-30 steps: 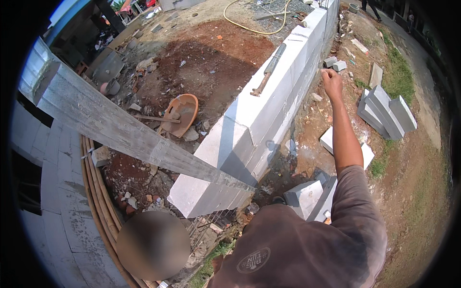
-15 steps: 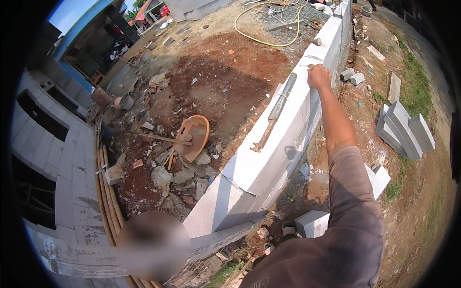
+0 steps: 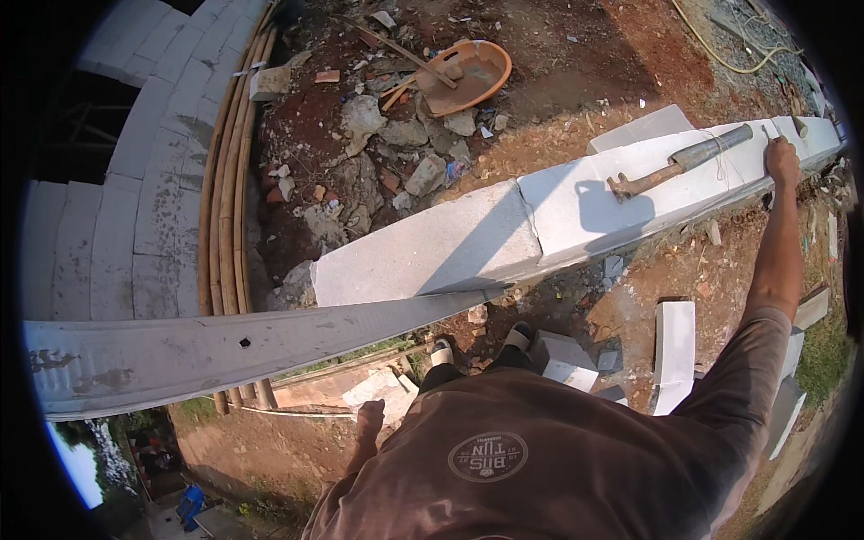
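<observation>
My right hand [image 3: 782, 162] reaches far out along the top of the pale block wall [image 3: 423, 238]. Its fingers are closed at the wall top, pinching something thin that is too small to name. Just left of it lies a hand tool [image 3: 688, 157] with a grey tube-like part, a worn brown hooked end and thin string around it. A small round brownish piece [image 3: 799, 127] rests on the wall beyond the hand. Low beside my body, my left hand [image 3: 370, 416] is curled shut with nothing visible in it.
A long grey beam [image 3: 180, 353] meets the wall at left, near bamboo poles [image 3: 236, 180]. Rubble and an orange basin [image 3: 490, 72] with a wooden-handled tool lie beyond the wall. Loose pale blocks [image 3: 675, 346] lie by my feet [image 3: 517, 337] and at right.
The view has swung down and to the left, bringing my torso and left hand into sight. My right hand stays closed at the wall top, and the hand tool still lies there.
</observation>
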The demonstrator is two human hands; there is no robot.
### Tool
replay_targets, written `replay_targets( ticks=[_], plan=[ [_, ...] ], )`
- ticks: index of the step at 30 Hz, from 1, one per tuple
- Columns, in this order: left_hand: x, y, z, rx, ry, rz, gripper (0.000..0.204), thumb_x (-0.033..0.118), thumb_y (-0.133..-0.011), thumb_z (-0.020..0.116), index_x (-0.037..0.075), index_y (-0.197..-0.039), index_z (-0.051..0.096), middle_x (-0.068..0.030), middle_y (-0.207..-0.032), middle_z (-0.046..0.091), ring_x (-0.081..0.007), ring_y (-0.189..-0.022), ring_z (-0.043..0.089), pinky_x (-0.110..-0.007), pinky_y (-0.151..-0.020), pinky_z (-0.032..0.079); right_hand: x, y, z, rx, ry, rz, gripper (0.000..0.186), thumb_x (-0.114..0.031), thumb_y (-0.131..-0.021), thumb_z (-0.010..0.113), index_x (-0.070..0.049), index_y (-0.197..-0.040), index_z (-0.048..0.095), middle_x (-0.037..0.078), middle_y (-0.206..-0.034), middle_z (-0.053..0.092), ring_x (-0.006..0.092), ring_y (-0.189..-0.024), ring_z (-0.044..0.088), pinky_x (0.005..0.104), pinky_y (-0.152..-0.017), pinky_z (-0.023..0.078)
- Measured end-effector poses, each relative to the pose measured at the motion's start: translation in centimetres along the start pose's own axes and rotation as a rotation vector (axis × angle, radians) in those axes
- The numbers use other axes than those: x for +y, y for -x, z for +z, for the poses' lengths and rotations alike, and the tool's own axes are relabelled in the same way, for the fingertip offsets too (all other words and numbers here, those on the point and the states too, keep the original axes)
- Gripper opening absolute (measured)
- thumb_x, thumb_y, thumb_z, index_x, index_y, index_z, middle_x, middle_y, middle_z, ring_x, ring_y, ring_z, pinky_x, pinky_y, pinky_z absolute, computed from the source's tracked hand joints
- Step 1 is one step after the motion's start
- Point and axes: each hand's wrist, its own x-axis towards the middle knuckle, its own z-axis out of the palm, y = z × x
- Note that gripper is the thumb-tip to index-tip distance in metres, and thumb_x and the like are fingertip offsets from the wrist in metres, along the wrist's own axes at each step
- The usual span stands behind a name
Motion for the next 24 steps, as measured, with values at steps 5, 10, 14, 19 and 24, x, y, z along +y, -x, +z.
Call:
replay_targets(
  ticks=[5,10,14,19,24],
  plan=[
    [7.6,-1.4,1.0,0.223,0.373,0.022,0.025,0.02,-0.092,0.054,-0.003,-0.088,0.061,-0.0109,-0.073,0.061,-0.0193,-0.068,0.061,-0.032,-0.061,0.049,-1.0,0.4,-3.1,0.175,-0.571,-0.052,0.036,-0.032,-0.092,0.049,-0.007,-0.114,0.061,0.014,-0.109,0.064,0.0296,-0.103,0.06,0.0401,-0.088,0.045],
    [16.2,-4.3,-7.4,0.685,0.653,-0.008,0.03,0.025,-0.094,0.054,-0.004,-0.1,0.058,-0.0076,-0.081,0.061,-0.0115,-0.067,0.054,-0.027,-0.06,0.046,-13.4,18.2,-13.5,0.126,-1.414,-0.187,0.034,-0.021,-0.092,0.056,0.0,-0.118,0.06,0.008,-0.102,0.066,0.0138,-0.096,0.059,0.027,-0.086,0.045],
    [29.0,-7.0,-15.6,0.83,0.585,0.32,0.027,0.023,-0.094,0.054,-0.001,-0.104,0.061,-0.0078,-0.086,0.062,-0.0113,-0.072,0.055,-0.027,-0.065,0.047,-22.0,30.9,-18.0,-0.277,-1.671,-0.45,0.027,-0.014,-0.091,0.059,0.0,-0.114,0.062,0.009,-0.102,0.065,0.0135,-0.097,0.061,0.0254,-0.085,0.047],
    [40.9,-10.8,-17.3,0.324,0.383,0.856,0.025,0.02,-0.093,0.057,-0.002,-0.103,0.064,-0.0054,-0.092,0.062,-0.0123,-0.084,0.056,-0.028,-0.078,0.045,-31.2,40.5,-21.5,-0.725,-1.767,-0.705,0.041,-0.015,-0.089,0.061,0.001,-0.126,0.052,0.008,-0.096,0.067,0.0127,-0.091,0.062,0.025,-0.082,0.048],
    [46.6,-11.2,-16.9,-0.053,0.687,0.832,0.023,0.021,-0.092,0.059,-0.001,-0.098,0.066,-0.0047,-0.092,0.065,-0.0099,-0.084,0.056,-0.028,-0.077,0.045,-35.7,44.3,-22.7,-0.701,-1.671,-0.865,0.04,-0.012,-0.088,0.06,0.001,-0.125,0.053,0.006,-0.093,0.068,0.0099,-0.084,0.059,0.0246,-0.077,0.047]
  ],
)
